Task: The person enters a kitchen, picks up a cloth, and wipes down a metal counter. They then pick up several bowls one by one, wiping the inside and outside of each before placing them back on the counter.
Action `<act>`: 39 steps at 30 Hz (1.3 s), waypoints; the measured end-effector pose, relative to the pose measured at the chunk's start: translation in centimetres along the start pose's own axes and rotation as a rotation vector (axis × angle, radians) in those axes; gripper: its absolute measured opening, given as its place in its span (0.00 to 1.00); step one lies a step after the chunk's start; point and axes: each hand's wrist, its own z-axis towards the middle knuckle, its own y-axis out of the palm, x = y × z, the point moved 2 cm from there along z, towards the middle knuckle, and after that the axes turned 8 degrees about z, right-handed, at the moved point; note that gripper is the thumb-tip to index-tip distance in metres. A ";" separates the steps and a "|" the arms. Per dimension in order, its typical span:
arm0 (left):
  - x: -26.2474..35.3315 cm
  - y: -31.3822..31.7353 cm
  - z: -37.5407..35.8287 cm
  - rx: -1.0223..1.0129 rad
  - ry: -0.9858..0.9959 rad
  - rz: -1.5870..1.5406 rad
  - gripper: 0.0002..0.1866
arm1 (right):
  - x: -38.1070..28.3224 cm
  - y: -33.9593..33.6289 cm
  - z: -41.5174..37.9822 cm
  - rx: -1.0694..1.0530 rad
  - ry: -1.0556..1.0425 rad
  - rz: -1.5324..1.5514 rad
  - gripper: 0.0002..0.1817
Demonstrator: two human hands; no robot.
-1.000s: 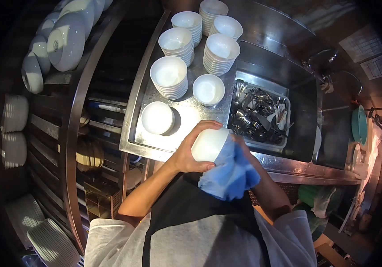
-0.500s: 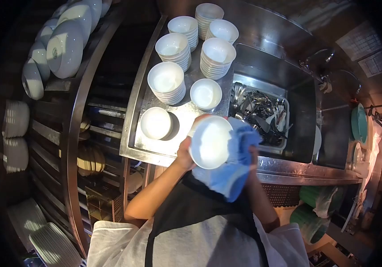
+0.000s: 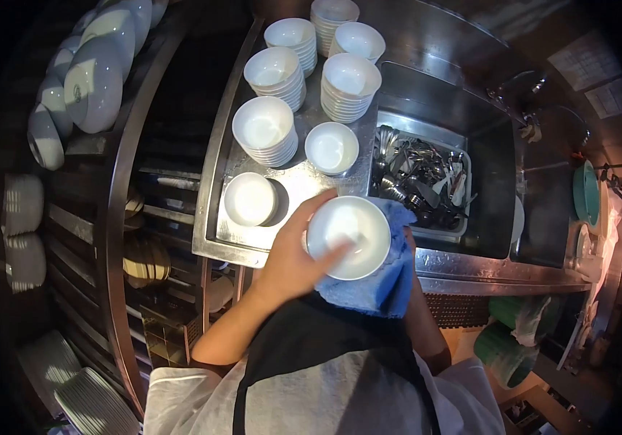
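A white bowl (image 3: 365,232) is held in front of my chest, its open side facing up at me. My left hand (image 3: 290,254) grips its left side, the thumb reaching over the rim into the bowl and blurred by motion. Behind the bowl and along its right and lower sides lies a blue cloth (image 3: 372,288). My right hand (image 3: 410,239) holds this cloth against the bowl; most of its fingers are hidden behind it. Nearest on the steel counter (image 3: 303,190) are two low-standing white bowls (image 3: 251,199) (image 3: 332,148).
Several stacks of white bowls (image 3: 265,129) fill the counter's far part. To the right, a sink (image 3: 488,167) contains a tray (image 3: 464,225) of cutlery (image 3: 423,174). Shelves on the left carry plates (image 3: 95,83). Green tubs (image 3: 503,355) stand at lower right.
My left hand has shifted from the bowl's lower left edge to its left side, thumb now inside. The bowl has moved slightly right and down, and the cloth is bunched closer around it.
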 end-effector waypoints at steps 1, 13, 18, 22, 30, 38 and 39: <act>1.8 0.3 -0.2 -0.016 0.152 0.363 0.45 | 0.1 0.0 -0.2 -0.007 0.006 -0.019 0.26; -1.1 1.4 -1.0 0.153 0.499 0.151 0.55 | -0.9 3.9 -0.5 -0.124 0.457 -1.103 0.25; -4.3 -6.3 0.2 0.552 0.064 0.592 0.53 | -0.7 4.9 -1.8 0.220 0.364 -0.630 0.24; -8.6 -8.8 0.6 0.482 -0.071 0.816 0.51 | -1.1 3.5 -2.0 0.245 0.317 -0.625 0.25; -13.3 -6.9 0.9 0.340 -0.177 0.905 0.53 | -1.6 4.3 -2.9 0.245 0.224 -0.742 0.28; -7.4 -2.1 2.4 0.261 0.228 0.756 0.48 | -2.6 2.8 -3.5 0.195 0.147 -0.599 0.30; -7.2 -0.7 3.6 0.211 0.231 0.741 0.48 | -2.8 2.5 -3.5 0.190 0.143 -0.599 0.30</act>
